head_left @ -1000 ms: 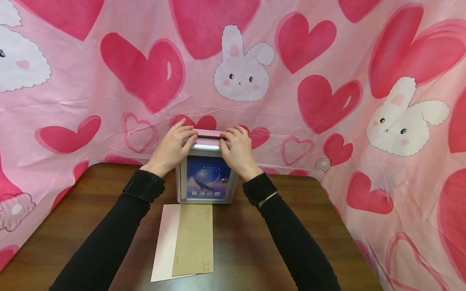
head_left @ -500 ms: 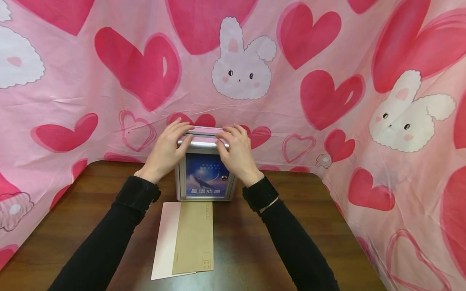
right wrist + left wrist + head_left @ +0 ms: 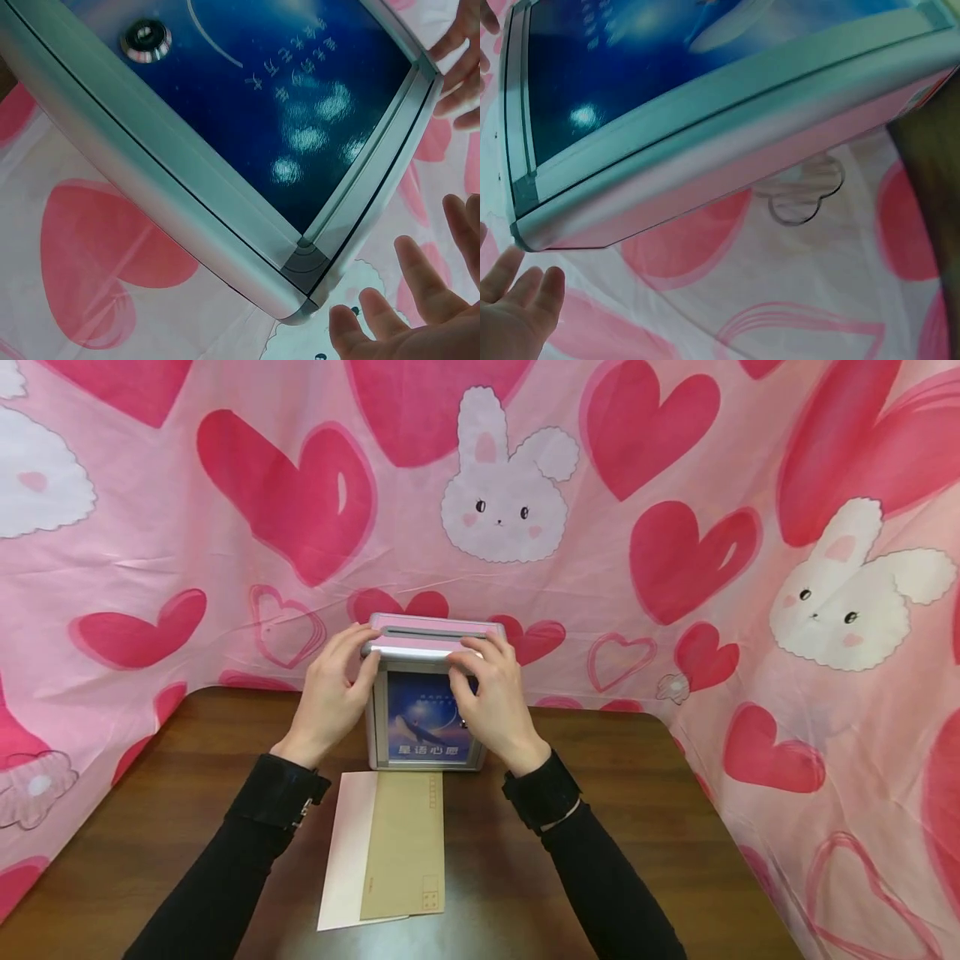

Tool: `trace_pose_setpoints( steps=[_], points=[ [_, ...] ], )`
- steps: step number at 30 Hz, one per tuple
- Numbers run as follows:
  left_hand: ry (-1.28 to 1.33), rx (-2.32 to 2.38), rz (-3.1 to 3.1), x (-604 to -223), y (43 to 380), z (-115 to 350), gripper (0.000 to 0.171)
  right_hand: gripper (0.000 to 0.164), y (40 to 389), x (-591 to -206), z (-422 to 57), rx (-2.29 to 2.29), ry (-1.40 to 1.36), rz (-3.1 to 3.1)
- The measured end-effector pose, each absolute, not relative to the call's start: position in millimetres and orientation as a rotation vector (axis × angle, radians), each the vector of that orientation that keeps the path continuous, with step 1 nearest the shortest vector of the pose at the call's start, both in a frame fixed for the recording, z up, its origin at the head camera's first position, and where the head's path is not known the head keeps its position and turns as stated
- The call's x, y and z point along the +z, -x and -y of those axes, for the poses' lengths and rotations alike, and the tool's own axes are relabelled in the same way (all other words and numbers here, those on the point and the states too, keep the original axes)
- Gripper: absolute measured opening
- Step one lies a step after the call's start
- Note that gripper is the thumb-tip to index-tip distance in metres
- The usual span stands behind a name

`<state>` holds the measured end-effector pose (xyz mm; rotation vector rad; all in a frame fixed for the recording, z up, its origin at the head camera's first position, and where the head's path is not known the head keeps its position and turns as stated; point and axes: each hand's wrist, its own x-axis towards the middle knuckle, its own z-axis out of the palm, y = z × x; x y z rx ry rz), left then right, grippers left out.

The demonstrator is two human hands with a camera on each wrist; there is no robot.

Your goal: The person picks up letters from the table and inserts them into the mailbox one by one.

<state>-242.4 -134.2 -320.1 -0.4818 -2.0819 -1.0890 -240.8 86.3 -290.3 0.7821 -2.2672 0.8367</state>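
A pink letter box with silver edging stands upright at the back of the table, a slot in its top. Its blue front door carries a whale picture and a round lock. My left hand is at the box's upper left corner, fingers loosely bent; in the left wrist view its fingertips look just apart from the corner. At the upper right, my right hand is spread before the box, covering part of the door; the right wrist view shows its fingers holding nothing.
A brown envelope lies over a pale pink one on the wooden table, right in front of the box. Behind and beside the table hangs a pink cloth with hearts and rabbits.
Both hands have drawn back from the top of the box, the left one outward and down to the corner. More of the top and its slot shows. The envelopes lie as before.
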Motion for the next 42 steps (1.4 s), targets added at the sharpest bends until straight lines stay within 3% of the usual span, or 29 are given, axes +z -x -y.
trace_pose_setpoints(
  steps=[16,26,31,37,42],
  points=[
    [0.203,-1.318,2.353,-393,205,138,0.027,0.021,198,-358,-95,0.723,-0.822,2.441],
    [0.116,-1.114,2.95,-437,203,131,0.049,0.025,171,-418,-93,0.497,-0.882,2.653],
    [-0.016,-1.085,3.04,-446,207,124,0.054,0.029,153,-440,-92,0.411,-0.975,2.789],
    [-0.146,-1.275,3.035,-447,212,118,0.044,0.032,143,-452,-91,0.332,-1.116,2.899],
    [-0.216,-1.345,3.04,-449,215,118,0.041,0.025,140,-458,-89,0.246,-1.165,2.92]
  ],
)
